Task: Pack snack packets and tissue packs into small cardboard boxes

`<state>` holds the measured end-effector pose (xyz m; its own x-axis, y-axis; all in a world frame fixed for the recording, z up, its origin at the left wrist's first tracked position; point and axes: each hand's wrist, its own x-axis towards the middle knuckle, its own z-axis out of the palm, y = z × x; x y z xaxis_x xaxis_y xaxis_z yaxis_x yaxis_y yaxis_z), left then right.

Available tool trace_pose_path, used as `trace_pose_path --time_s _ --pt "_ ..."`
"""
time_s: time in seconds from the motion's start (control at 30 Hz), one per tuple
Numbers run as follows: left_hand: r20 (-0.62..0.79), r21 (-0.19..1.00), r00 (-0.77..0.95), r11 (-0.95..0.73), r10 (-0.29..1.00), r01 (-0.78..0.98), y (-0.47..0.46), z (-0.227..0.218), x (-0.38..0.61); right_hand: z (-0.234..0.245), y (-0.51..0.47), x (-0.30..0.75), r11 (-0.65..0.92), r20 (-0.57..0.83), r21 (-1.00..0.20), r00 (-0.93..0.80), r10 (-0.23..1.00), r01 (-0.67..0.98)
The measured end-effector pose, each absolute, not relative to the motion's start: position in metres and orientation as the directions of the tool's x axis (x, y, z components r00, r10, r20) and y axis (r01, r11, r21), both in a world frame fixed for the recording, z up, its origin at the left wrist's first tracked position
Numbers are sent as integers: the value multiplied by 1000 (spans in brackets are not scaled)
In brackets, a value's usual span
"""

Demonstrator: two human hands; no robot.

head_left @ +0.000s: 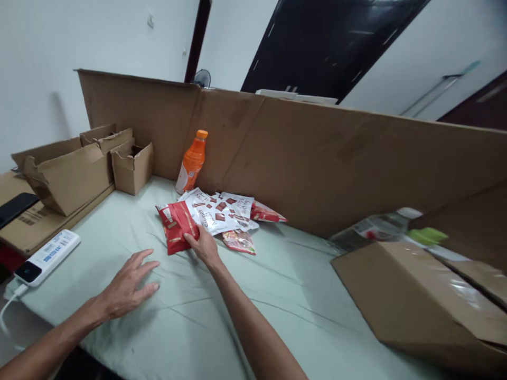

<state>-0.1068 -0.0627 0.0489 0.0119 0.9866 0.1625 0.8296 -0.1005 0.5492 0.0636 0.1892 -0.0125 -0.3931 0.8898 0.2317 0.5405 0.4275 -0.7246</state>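
On the green cloth (317, 316), head view: red packet (176, 224), long axis eleven-to-five o'clock, overlapping white pouches (224, 211).
Right hand (204, 245): nearer; pinching the packet's right edge, packet toward ten o'clock; some fingers hidden.
Left hand (129, 282): spread, holding nothing; packet at one o'clock, apart.
Orange bottle (192, 163): twelve o'clock from the right hand, beyond the pouches.

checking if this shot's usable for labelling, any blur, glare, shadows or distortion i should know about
Head view: the clear bottle and green object at right look smeared; head view: glare whitens the tape on the large box; head view: a soft shadow lies on the cloth below the left hand; head view: the dark cabinet slants, perhaps from wide-angle distortion or tilt.
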Motion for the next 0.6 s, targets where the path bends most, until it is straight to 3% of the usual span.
trace_pose_path --time_s 0.17,0.37,0.6 --pt "162 576 -64 -42 985 816 -69 44 -125 -12 187 56 405 236 -790 -381 894 461" --pt "203 577 -30 -95 979 811 -66 32 -125 0 163 85 434 310 -831 -358 881 348" --pt "241 545 -42 -99 970 833 -55 42 -132 36 226 111 431 411 -858 -131 902 278"
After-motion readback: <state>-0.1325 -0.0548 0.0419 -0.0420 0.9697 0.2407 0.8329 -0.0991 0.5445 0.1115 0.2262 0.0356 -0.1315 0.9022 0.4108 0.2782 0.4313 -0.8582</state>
